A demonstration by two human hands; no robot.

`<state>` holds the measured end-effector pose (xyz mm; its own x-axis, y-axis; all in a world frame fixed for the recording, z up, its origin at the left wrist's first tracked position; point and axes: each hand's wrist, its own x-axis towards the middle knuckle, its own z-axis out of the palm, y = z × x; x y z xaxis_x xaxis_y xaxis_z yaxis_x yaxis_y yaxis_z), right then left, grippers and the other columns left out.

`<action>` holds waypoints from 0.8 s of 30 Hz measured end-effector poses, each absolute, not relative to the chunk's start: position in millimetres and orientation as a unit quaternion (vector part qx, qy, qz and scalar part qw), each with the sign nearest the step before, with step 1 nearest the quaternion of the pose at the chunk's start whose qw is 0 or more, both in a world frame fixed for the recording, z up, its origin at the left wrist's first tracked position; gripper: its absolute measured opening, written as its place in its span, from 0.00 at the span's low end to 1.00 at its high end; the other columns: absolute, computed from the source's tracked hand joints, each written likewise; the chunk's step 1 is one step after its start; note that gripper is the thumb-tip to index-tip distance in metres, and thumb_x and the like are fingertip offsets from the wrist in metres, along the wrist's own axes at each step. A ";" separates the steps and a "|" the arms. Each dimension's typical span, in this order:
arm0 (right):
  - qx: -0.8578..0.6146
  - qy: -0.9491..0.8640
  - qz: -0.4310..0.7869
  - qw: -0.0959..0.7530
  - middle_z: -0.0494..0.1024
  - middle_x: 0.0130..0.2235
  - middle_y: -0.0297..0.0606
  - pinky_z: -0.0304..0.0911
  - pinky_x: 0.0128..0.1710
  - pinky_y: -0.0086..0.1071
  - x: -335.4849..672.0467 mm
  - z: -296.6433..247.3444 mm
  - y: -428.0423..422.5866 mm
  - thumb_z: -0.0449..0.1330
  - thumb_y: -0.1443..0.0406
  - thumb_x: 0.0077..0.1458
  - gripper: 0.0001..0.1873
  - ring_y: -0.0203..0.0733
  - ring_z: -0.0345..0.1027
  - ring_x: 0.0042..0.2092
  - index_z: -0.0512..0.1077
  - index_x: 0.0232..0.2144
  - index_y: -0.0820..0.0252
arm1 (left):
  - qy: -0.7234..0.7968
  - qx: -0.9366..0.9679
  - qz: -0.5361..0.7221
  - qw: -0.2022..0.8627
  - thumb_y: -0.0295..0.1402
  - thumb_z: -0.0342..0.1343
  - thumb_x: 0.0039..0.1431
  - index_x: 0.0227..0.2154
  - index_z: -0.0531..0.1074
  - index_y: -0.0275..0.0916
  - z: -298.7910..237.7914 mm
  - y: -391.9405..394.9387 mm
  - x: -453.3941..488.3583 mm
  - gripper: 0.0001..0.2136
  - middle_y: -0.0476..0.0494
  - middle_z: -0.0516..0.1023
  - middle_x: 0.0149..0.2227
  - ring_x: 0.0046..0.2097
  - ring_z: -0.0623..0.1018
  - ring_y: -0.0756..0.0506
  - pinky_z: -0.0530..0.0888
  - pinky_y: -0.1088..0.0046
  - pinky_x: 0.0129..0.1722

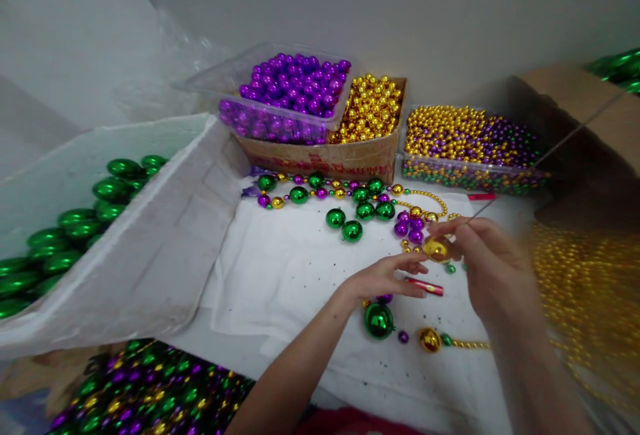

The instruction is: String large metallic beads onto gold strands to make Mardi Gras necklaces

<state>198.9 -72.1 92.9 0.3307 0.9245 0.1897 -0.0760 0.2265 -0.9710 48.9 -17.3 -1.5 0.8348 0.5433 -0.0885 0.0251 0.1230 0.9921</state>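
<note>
My right hand [487, 261] is closed in a pinch on a long thin needle [540, 158] that slants up to the right. A large gold bead [436, 248] sits at the needle's lower end, between both hands. My left hand [385, 279] reaches in from the left with fingertips pinched on that gold bead. Below the hands lie a big green bead [379, 320], a gold bead [430, 339] on a gold strand, and a red lighter [425, 286]. A strand of green, purple and gold beads [345, 195] lies across the white cloth [280, 268].
At the back stand a clear tub of purple beads [295, 85], a cardboard box of gold beads [373, 108] and a tray of mixed small beads [465, 138]. A white box of green beads [75, 221] is at left. Gold strands [585, 288] pile at right; mixed strands [150, 388] lie near left.
</note>
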 end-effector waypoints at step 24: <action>-0.558 -0.438 0.461 0.533 0.78 0.31 0.39 0.58 0.20 0.26 195.0 47.7 -68.4 0.61 0.56 0.54 0.12 0.36 0.65 0.28 0.74 0.29 0.59 | 0.420 0.773 0.219 0.422 0.23 0.51 0.51 0.52 0.67 0.41 12.0 -21.5 -14.7 0.23 0.42 0.68 0.56 0.58 0.65 0.43 0.59 0.62 0.60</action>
